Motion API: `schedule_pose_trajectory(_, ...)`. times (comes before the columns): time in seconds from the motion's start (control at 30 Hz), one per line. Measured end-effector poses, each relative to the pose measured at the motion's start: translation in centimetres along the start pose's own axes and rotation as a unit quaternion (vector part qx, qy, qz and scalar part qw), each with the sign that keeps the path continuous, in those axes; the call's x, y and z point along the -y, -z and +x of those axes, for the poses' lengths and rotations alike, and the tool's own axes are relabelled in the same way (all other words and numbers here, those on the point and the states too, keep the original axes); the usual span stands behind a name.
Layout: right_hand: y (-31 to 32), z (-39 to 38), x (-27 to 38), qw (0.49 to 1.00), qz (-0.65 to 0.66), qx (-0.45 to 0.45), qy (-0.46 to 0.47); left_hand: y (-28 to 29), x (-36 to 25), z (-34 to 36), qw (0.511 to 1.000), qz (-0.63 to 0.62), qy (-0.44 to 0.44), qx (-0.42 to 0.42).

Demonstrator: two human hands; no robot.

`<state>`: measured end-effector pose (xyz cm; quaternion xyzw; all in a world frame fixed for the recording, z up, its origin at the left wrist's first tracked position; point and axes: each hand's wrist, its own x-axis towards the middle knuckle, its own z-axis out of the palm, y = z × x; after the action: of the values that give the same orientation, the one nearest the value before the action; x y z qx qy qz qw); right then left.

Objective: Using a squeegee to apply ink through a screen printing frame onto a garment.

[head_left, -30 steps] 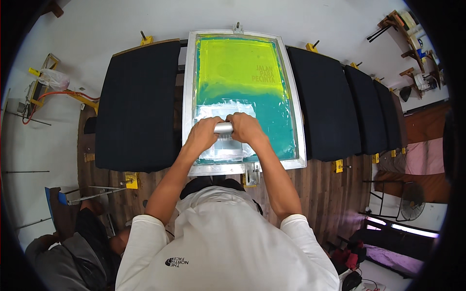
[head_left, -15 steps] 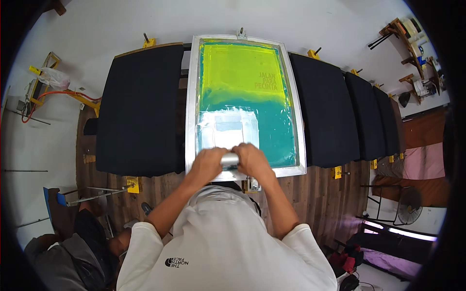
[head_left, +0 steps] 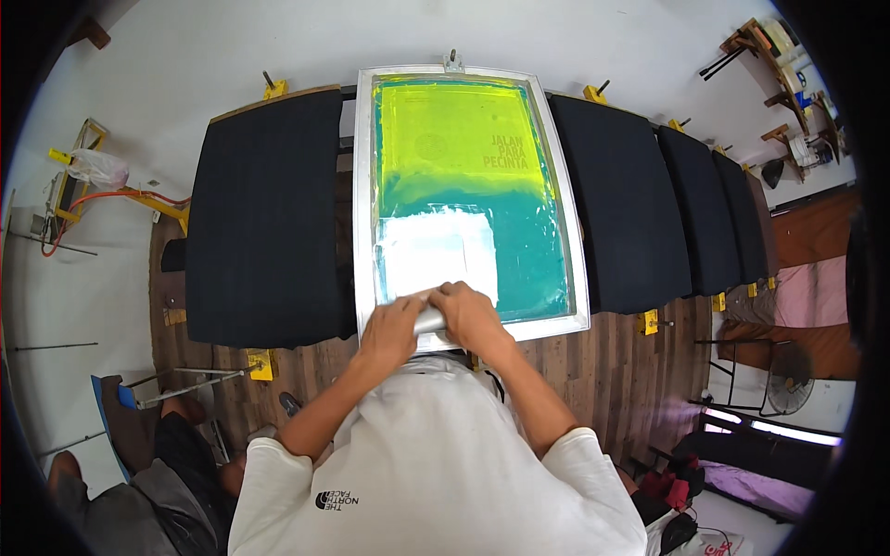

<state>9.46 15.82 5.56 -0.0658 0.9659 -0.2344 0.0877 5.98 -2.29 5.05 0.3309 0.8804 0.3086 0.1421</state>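
Both my hands are closed around the bare metal handle of a squeegee (head_left: 430,321), at the near end of a printing screen. My left hand (head_left: 391,326) grips its left part, and my right hand (head_left: 466,313) sits just right of it. The screen's pale metal frame (head_left: 577,269) surrounds a mesh that is yellow-green at the far end and teal nearer me. White ink (head_left: 438,250) covers a rectangular patch on the mesh's near left, directly beyond my hands. The squeegee's blade is hidden by my hands.
Black cloth-covered boards stand left (head_left: 264,213) and right (head_left: 621,204) of the screen, in a row with yellow clamps (head_left: 261,364). At lower left another person (head_left: 171,491) is close by. A fan (head_left: 790,382) stands far right; a blue-edged board (head_left: 116,417) stands left.
My hands and the squeegee have come a little nearer to me along the screen. The white patch now looks more evenly covered, and the pale rectangle within it no longer shows.
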Motion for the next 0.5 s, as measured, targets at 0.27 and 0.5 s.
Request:
schedule_pose_trajectory(0.27,3.9,4.5,-3.7,0.998,-0.028,-0.008,-0.049,0.6,1.6,8.4,0.998,-0.040,-0.043,-0.013)
schedule_pose_trajectory(0.5,3.6,5.4,-6.1,0.997,-0.006,-0.026,-0.068,0.0,2.2,11.9,0.998,-0.025,-0.051,0.025)
